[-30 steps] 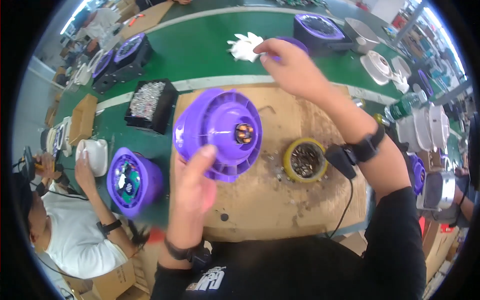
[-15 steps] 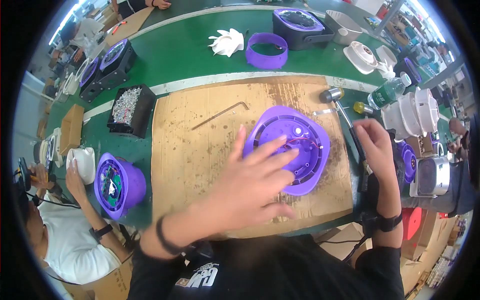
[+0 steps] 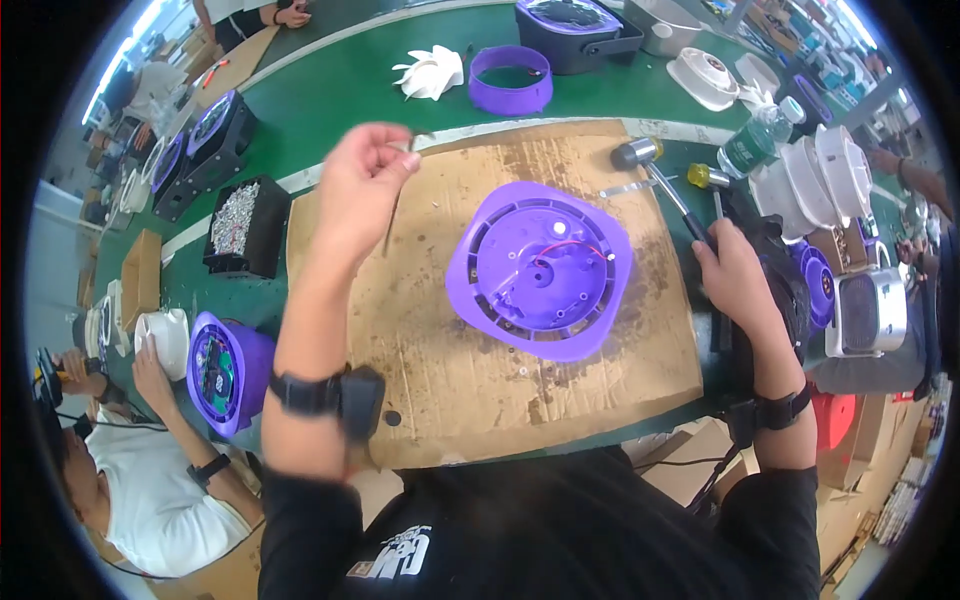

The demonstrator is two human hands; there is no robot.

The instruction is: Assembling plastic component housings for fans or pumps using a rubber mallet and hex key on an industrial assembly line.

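Observation:
A purple plastic fan housing [image 3: 540, 270] lies on the cardboard, its round inside facing up with a thin red wire and a small white round part. Neither hand touches it. Up and left of it, my left hand [image 3: 370, 185] is closed in a pinch on a hex key [image 3: 389, 232]; most of the key is hidden by the fingers. At the board's right edge, my right hand [image 3: 738, 272] wraps round the grip of a hammer [image 3: 680, 200], whose dark head [image 3: 636, 153] points away from me.
A black bin of screws [image 3: 235, 225] and another purple housing [image 3: 230, 375] stand left. A metal strip [image 3: 635, 188], yellow-handled screwdriver [image 3: 706, 176], bottle [image 3: 755, 145] and white housings [image 3: 815, 185] are right. A white fan blade [image 3: 430, 73] and purple ring [image 3: 510, 82] lie beyond the cardboard.
My left hand has left the purple housing, moved away to the upper left and picked up the hex key. My right hand has closed on the hammer's grip.

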